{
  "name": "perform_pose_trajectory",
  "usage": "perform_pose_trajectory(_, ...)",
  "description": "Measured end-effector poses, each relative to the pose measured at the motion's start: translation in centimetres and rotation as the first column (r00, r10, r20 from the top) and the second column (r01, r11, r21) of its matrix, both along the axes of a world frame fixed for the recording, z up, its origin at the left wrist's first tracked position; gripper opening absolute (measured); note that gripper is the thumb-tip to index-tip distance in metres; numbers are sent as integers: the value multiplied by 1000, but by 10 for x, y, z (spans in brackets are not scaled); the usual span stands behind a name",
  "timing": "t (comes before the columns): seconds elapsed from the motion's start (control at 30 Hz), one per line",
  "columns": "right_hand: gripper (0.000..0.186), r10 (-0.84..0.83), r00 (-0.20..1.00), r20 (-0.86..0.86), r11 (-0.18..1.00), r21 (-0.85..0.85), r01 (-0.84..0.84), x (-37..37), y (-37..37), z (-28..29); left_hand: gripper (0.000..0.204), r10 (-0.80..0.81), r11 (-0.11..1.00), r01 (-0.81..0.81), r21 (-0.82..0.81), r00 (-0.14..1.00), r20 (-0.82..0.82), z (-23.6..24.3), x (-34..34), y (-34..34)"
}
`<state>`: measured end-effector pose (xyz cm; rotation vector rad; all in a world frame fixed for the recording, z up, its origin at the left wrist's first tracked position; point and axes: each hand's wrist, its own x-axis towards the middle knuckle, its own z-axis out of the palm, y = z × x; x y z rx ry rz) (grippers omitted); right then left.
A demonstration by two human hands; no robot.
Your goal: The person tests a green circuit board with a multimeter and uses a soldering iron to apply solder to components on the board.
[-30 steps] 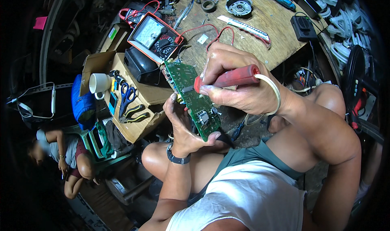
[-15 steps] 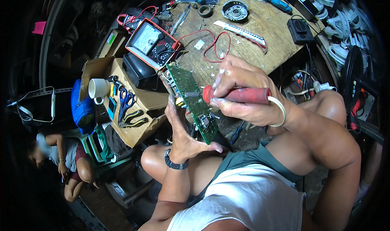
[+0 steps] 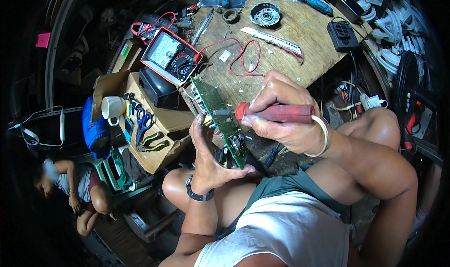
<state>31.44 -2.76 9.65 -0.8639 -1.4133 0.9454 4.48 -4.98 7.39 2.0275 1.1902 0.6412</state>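
A green circuit board (image 3: 228,126) is held up at the centre of the frame, tilted steeply, its long edges slanted from upper left to lower right, with small components crowded near its lower end. Just right of centre, a red-handled soldering iron (image 3: 287,113) is held nearly level, its metal barrel pointed left across the board; whether the board is touched cannot be told

The red handle (image 3: 288,113) looks plastic, the tabletop (image 3: 318,41) worn, matt wood.
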Motion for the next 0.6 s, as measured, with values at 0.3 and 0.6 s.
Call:
perform_pose_trajectory(0.3, 17, 42, 996, 75, 999, 17, -44, -4, -5, 8, 149, 54, 998, -54, -13, 998, 33, 7, 3, -1)
perform_pose_trajectory(0.6, 15, -85, 996, 20, 990, -111, 87, -12, -4, 10, 146, 44, 999, -45, 1, 994, 103, -2, 3, 2)
